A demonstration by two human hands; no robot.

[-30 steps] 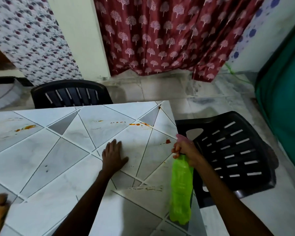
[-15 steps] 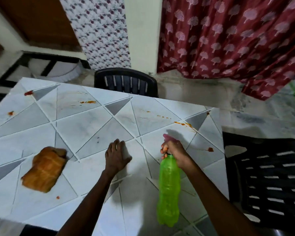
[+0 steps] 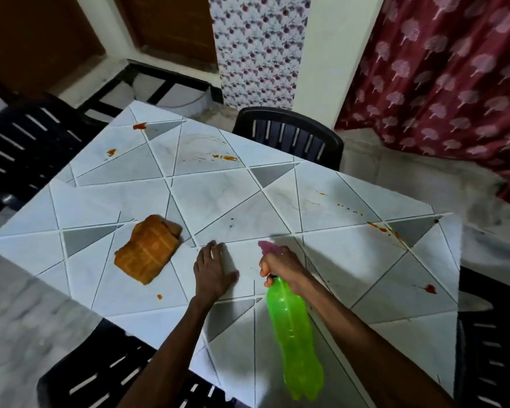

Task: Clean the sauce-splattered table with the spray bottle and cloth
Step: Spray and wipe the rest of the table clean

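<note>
Gripping the green spray bottle [image 3: 295, 334] at its pink trigger head, right hand [image 3: 280, 265] curls tight; left hand [image 3: 212, 269] lies flat, fingers extended, on table [image 3: 351, 260]; orange cloth [image 3: 149, 248] nearby.

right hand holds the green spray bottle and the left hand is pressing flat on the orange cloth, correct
Not quite. In the head view the left hand rests flat on the bare table, with the orange cloth lying untouched off to its left. The right hand does grip the green spray bottle.
</note>
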